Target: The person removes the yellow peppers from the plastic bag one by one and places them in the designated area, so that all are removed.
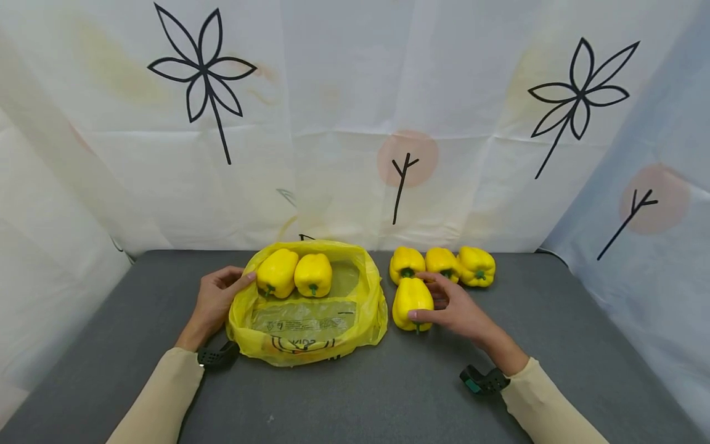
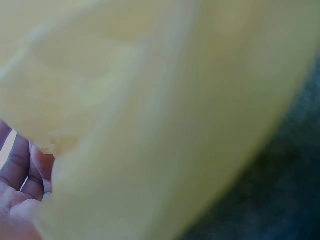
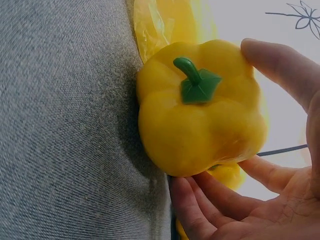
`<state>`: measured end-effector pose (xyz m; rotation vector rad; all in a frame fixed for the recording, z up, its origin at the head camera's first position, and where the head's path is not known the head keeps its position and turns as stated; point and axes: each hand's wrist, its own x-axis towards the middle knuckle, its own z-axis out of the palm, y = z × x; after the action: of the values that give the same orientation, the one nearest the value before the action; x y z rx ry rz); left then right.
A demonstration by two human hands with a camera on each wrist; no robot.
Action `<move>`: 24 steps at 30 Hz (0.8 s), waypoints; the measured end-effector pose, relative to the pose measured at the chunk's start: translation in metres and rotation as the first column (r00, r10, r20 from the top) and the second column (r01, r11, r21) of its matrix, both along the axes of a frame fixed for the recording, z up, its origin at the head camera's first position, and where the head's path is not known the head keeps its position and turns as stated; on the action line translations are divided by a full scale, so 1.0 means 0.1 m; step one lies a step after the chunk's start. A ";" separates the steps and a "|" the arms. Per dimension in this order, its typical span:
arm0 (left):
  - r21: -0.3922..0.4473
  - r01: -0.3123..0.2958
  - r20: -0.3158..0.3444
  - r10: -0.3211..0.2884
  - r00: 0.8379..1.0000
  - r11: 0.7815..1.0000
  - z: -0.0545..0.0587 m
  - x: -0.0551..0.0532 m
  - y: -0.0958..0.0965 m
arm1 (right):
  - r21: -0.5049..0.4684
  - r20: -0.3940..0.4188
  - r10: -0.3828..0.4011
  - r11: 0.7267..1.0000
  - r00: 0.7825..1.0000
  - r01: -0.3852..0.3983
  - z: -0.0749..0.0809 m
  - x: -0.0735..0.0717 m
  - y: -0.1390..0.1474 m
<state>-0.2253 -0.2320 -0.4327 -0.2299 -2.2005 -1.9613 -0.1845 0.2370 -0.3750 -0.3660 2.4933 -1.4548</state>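
Note:
A yellow plastic bag (image 1: 310, 351) lies on the table with its mouth wide, and two yellow bell peppers (image 1: 278, 271) sit inside at its back left. My left hand (image 1: 217, 302) pinches the bag's left rim between thumb and fingers; in the left wrist view the bag film (image 2: 150, 125) covers most of the fingers. Just right of the bag, my right hand (image 1: 456, 308) holds a yellow bell pepper (image 1: 412, 302) with the thumb on one side and fingers around the other. In the right wrist view that pepper's green stem (image 3: 199, 85) faces the camera, and the pepper appears to touch the table.
Three more yellow bell peppers (image 1: 442, 262) stand in a row behind the held one, near the table's back edge. The grey table (image 1: 344, 407) meets a white printed cloth (image 1: 333, 123) at the back and sides. Each wrist wears a dark band (image 1: 484, 380).

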 end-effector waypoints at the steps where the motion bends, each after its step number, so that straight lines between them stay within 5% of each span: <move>1: 0.001 0.002 -0.002 -0.002 1.000 1.000 0.00 0.00 0.00 | 0.000 0.003 0.002 1.000 1.000 -0.002 0.00 -0.01 0.00; 24: -0.010 0.007 -0.008 -0.007 1.000 1.000 0.01 0.01 -0.01 | -0.011 0.031 0.021 1.000 0.999 -0.021 -0.03 -0.05 0.06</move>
<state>-0.2246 -0.2326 -0.4317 -0.2473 -2.2077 -1.9504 -0.1892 0.2428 -0.3775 -0.3676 2.4504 -1.4556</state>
